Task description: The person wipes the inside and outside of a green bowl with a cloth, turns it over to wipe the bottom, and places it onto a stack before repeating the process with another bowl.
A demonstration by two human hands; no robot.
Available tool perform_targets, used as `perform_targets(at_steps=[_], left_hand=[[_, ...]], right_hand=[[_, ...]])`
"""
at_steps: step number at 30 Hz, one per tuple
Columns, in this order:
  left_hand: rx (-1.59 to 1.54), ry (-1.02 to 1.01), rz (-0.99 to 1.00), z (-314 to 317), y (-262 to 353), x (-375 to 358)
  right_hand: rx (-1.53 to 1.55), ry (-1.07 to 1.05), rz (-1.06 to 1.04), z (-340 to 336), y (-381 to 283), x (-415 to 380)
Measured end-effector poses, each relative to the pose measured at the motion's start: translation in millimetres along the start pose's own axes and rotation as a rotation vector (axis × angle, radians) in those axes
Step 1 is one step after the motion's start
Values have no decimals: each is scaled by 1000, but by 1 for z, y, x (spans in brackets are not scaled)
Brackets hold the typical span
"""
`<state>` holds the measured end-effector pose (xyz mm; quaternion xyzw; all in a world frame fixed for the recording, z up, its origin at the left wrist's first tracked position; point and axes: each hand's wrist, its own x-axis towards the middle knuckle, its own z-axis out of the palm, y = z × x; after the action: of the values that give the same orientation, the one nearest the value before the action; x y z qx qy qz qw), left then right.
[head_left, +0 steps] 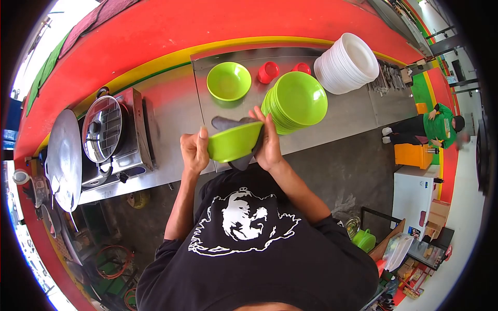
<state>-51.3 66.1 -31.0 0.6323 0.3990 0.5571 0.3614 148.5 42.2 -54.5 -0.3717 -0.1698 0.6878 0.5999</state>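
Observation:
A green bowl point(234, 143) is tilted on its side in front of my chest, above the front edge of the steel counter. My left hand point(194, 150) grips its left side, thumb up along the rim. On the other side, my right hand point(269, 145) is wrapped around a dark grey cloth point(228, 123) pressed against the bowl; part of the cloth hangs below it. Just beyond my right hand stands a stack of green bowls point(298, 101). Another green bowl point(229, 82) sits alone farther back on the counter.
Two red cups point(268, 72) and a stack of white plates point(346, 65) stand on the counter point(179, 111), with cutlery point(388, 78) at the right. A lidded pan point(104, 129) is on the stove at left, beside a large wok point(65, 158). A person in green point(438, 124) is far right.

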Motion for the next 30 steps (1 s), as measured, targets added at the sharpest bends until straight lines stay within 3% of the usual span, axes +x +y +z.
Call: perform_targets(at_steps=[3, 6, 9, 12, 15, 18, 24, 30], left_hand=[[64, -56, 306, -2, 0, 2], [164, -127, 329, -15, -3, 0], [144, 134, 308, 1, 9, 7], [-210, 262, -173, 16, 13, 3], [-282, 87, -321, 4, 9, 4], [-334, 15, -378, 8, 19, 13], [-480, -212, -404, 33, 23, 42], [-401, -334, -295, 87, 18, 65]], right_hand=[[45, 45, 184, 1, -8, -4], [6, 74, 218, 11, -18, -14], [-118, 12, 91, 12, -20, -18], [-441, 19, -152, 13, -18, -22], [-800, 87, -473, 24, -30, -30], [-963, 177, -315, 11, -49, -39], [-960, 324, -427, -2, -70, -52], [-797, 469, -424, -38, -91, -55]])
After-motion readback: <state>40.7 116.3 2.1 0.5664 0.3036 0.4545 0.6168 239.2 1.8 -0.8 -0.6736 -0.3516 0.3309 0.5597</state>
